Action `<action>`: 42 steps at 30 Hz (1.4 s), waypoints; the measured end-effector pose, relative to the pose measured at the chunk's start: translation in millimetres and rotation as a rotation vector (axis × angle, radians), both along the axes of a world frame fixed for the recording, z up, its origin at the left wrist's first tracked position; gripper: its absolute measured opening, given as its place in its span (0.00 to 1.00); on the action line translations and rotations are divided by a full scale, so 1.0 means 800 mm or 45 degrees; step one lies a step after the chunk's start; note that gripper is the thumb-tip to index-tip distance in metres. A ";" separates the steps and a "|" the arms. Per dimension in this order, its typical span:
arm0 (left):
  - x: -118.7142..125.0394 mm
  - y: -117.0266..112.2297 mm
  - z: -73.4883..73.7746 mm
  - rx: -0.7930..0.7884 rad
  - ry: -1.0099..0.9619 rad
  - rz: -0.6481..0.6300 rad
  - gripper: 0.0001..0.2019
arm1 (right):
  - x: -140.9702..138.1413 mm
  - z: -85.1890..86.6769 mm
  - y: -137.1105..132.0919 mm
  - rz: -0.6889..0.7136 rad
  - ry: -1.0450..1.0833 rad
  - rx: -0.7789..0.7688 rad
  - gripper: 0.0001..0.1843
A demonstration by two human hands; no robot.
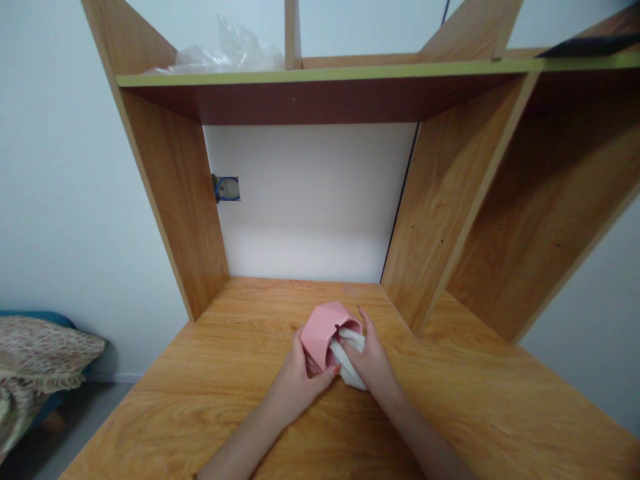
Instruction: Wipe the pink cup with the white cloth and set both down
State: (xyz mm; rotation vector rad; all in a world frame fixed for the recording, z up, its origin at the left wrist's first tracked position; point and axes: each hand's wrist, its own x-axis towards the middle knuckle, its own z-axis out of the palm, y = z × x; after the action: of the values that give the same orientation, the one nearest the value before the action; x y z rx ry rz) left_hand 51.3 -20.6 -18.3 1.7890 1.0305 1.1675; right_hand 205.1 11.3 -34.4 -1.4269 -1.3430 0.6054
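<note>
A pink faceted pot [323,328] lies tilted on the wooden desk [210,387], its mouth turned to the right. My left hand [296,387] grips the pot from the near left side, fingers wrapped round it. My right hand [373,360] is closed on a white cloth [350,363] that it presses into the mouth of the pot. Part of the cloth hangs out below the rim.
Wooden shelf sides rise left and right of the desk, with a green-edged shelf [320,72] overhead carrying a clear plastic bag [225,53]. A blue wall socket box [226,189] sits on the back wall. A bed with patterned bedding [35,353] lies at the far left.
</note>
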 end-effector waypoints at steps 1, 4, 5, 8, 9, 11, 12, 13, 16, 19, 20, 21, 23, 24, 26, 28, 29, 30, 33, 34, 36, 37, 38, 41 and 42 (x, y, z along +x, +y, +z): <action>0.001 0.001 -0.001 -0.013 0.004 0.009 0.26 | 0.000 0.000 0.000 -0.018 -0.028 -0.005 0.40; 0.003 0.002 -0.004 -0.057 0.011 0.050 0.26 | 0.002 0.003 0.000 -0.070 -0.121 -0.032 0.40; 0.004 0.002 -0.004 -0.072 0.017 0.061 0.25 | 0.003 0.004 0.000 -0.085 -0.160 -0.041 0.40; 0.004 0.001 -0.001 -0.115 0.058 0.091 0.24 | 0.005 0.009 -0.003 -0.127 -0.318 -0.069 0.39; 0.004 0.001 0.001 -0.126 0.079 0.104 0.24 | 0.006 0.010 -0.004 -0.138 -0.379 -0.076 0.39; 0.003 0.000 0.004 -0.139 0.135 0.142 0.23 | 0.008 0.014 -0.006 -0.158 -0.497 -0.080 0.39; 0.003 0.000 0.005 -0.142 0.167 0.159 0.22 | 0.009 0.016 -0.007 -0.169 -0.549 -0.081 0.38; 0.002 0.000 0.006 -0.143 0.194 0.171 0.22 | 0.010 0.018 -0.008 -0.181 -0.595 -0.081 0.38; 0.001 -0.001 0.006 -0.127 0.209 0.158 0.21 | 0.011 0.024 -0.011 -0.216 -0.703 -0.082 0.37; 0.000 -0.002 0.006 -0.102 0.189 0.112 0.21 | 0.013 0.027 -0.012 -0.222 -0.746 -0.073 0.38; 0.000 -0.002 0.006 -0.092 0.189 0.101 0.21 | 0.013 0.027 -0.012 -0.219 -0.746 -0.075 0.38; -0.001 -0.003 0.006 -0.083 0.191 0.094 0.21 | 0.014 0.026 -0.012 -0.213 -0.741 -0.079 0.37; -0.002 -0.004 0.008 -0.059 0.201 0.095 0.20 | 0.015 0.024 -0.010 -0.180 -0.709 -0.089 0.37; -0.003 -0.004 0.009 -0.045 0.207 0.096 0.20 | 0.016 0.022 -0.009 -0.148 -0.682 -0.091 0.37; -0.004 -0.005 0.011 -0.020 0.209 0.093 0.21 | 0.018 0.017 -0.008 -0.059 -0.613 -0.082 0.36; -0.006 -0.005 0.013 -0.011 0.210 0.095 0.23 | 0.019 0.012 -0.006 0.032 -0.531 -0.054 0.36; -0.006 -0.005 0.014 -0.016 0.217 0.100 0.24 | 0.019 0.010 -0.005 0.063 -0.490 -0.035 0.36; -0.007 -0.004 0.015 -0.022 0.228 0.103 0.25 | 0.019 0.008 -0.005 0.083 -0.449 -0.018 0.36; -0.010 -0.003 0.014 -0.008 0.238 0.102 0.28 | 0.016 0.006 -0.005 0.096 -0.332 0.009 0.37; -0.011 -0.002 0.013 0.002 0.228 0.107 0.30 | 0.014 0.006 -0.005 0.089 -0.297 0.013 0.37; -0.011 0.001 0.009 0.010 0.183 0.131 0.33 | 0.010 0.005 -0.006 0.061 -0.233 0.020 0.37; -0.012 0.002 0.007 0.007 0.153 0.137 0.35 | 0.008 0.005 -0.006 0.036 -0.202 0.021 0.36; -0.012 0.003 0.006 0.005 0.124 0.130 0.38 | 0.007 0.005 -0.006 0.012 -0.169 0.020 0.36; -0.011 0.005 0.002 0.035 0.086 0.074 0.42 | 0.005 0.004 -0.005 -0.026 -0.043 0.017 0.35; -0.010 0.005 0.002 0.042 0.094 0.061 0.43 | 0.004 0.004 -0.005 -0.025 0.000 0.022 0.35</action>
State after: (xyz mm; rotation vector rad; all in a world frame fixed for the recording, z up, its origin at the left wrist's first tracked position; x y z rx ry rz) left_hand 43.3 -17.0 -16.8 1.8540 1.1085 1.1612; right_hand 208.5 7.7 -31.2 -1.4240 -1.3298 0.5800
